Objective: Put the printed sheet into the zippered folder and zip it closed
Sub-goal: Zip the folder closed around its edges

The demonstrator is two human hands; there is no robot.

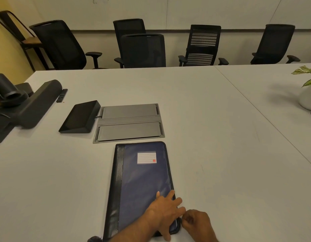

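A dark blue zippered folder [142, 177] with a black spine and a white label lies closed on the white table, long side running away from me. My left hand [166, 212] rests flat on its near right corner, fingers spread. Beside that corner my right hand [197, 223] has its fingers pinched at the folder's right edge, where the zip runs; the zip pull itself is hidden by the fingers. No printed sheet is in sight.
Just beyond the folder, a grey cable hatch [129, 123] is set into the table, with a black tilted touch panel [80, 117] left of it. A conference camera and speaker bar [29, 105] stand far left. A potted plant [308, 95] is at right. Office chairs line the far edge.
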